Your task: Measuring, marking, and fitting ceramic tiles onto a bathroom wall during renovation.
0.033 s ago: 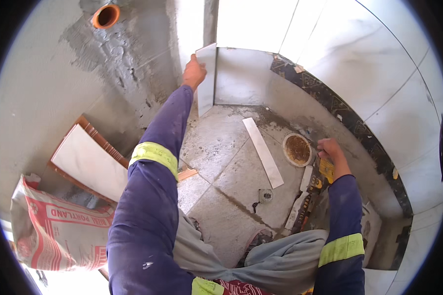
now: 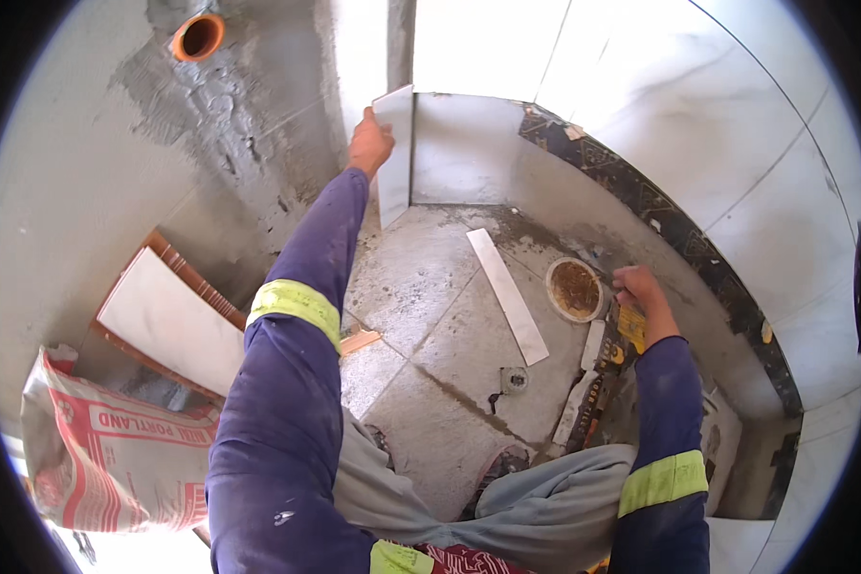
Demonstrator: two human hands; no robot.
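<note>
one tile (image 2: 395, 165) is pinched by the left hand (image 2: 370, 145); hold it upright. right hand (image 2: 639, 287) half curled, contents unclear.

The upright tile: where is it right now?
In the head view, the tile stands upper left of centre, at the left end of the low wall, with the left hand on its left side.

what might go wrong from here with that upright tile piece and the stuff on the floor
The upright tile piece might tip or slip if the left hand eases off its edge. The right hand is close to the round tub, so a knock could spill its brown contents. The long white strip lies on the floor, where a careless step might crack it.
</note>
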